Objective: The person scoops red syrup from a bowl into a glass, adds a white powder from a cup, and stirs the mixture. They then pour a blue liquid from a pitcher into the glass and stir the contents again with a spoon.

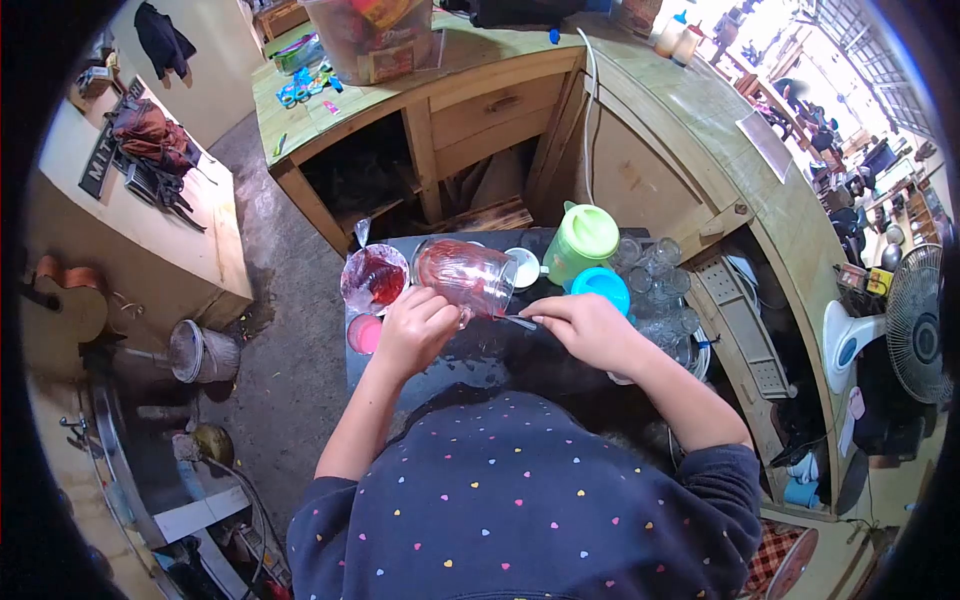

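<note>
My left hand (424, 325) is closed at the near side of a clear glass pitcher (465, 272), apparently on its handle. The pitcher lies tipped on its side, with red smears inside it. My right hand (585, 328) pinches a metal spoon (515, 321), whose other end is at the pitcher's mouth. Left of the pitcher stands a bowl (352, 275) of red jelly-like stuff, with a spoon (362, 230) leaning out of it. A pink cup (365, 334) sits just below the bowl.
Beyond my right hand stand a green lidded pitcher (586, 238), a blue-lidded container (601, 287), a white cup (524, 267) and several drinking glasses (655, 290). They share a dark low table (450, 355). A wooden counter (520, 70) curves behind; a fan (915, 325) is at right.
</note>
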A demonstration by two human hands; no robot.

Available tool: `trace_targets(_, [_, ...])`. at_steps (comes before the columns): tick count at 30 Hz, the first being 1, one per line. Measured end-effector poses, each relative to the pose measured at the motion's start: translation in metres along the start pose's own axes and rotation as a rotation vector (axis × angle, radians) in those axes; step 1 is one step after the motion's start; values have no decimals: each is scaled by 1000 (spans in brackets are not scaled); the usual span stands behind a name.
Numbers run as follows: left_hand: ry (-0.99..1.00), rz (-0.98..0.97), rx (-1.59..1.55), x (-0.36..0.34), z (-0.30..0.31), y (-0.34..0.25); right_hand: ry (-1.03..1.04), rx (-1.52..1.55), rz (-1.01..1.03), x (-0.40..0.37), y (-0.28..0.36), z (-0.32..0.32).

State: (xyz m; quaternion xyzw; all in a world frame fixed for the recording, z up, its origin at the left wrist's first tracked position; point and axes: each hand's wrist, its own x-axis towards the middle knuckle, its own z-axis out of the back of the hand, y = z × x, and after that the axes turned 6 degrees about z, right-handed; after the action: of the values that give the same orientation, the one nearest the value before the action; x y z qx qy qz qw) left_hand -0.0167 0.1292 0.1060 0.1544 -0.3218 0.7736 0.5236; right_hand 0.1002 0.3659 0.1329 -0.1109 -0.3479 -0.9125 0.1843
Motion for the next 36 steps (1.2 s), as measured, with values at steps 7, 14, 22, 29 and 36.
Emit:
trace_targets(7, [-6,44,-73,-3,-9,-1,-50,1475,-808,-7,-9,2])
trace_targets(14, [-36,256,-225,-10,-8,4,-246,1203,-713,-20,1,5])
trace_targets(22, [18,359,-372,-9,-3,0,-18,-272,-97,7,39,59])
trace_targets(29, [15,315,-377,-4,-5,-7,122,-186,-57,26,33,58])
trace_targets(36, [-11,313,-360,-12,-12,-12,25,634,-496,34,20,46])
